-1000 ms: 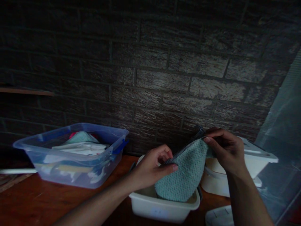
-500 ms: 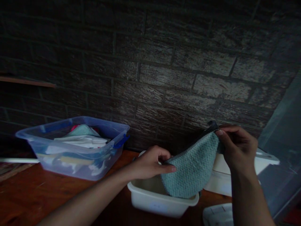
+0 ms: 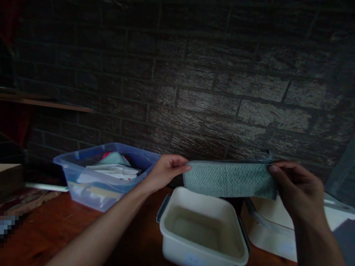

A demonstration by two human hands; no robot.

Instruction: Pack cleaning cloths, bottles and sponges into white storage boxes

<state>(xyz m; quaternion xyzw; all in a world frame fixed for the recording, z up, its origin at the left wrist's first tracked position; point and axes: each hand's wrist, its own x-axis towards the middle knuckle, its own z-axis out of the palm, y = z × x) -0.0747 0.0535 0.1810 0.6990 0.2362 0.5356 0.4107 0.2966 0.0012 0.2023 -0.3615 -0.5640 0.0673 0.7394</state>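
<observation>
A pale teal knitted cloth (image 3: pixel 229 180) with a dark top edge is stretched out level between my two hands, above the table. My left hand (image 3: pixel 166 170) pinches its left corner and my right hand (image 3: pixel 294 186) pinches its right corner. Just below the cloth stands an open white tub (image 3: pixel 203 231) with nothing visible inside it.
A clear blue bin (image 3: pixel 107 177) holding folded cloths sits on the reddish wooden table (image 3: pixel 50 229) at the left. A second white container (image 3: pixel 273 225) with its lid stands at the right behind the tub. A dark brick wall (image 3: pixel 194 81) rises close behind everything.
The cloth, which hung bunched into the tub, has been lifted out and pulled flat. My hands moved apart and the view shifted right.
</observation>
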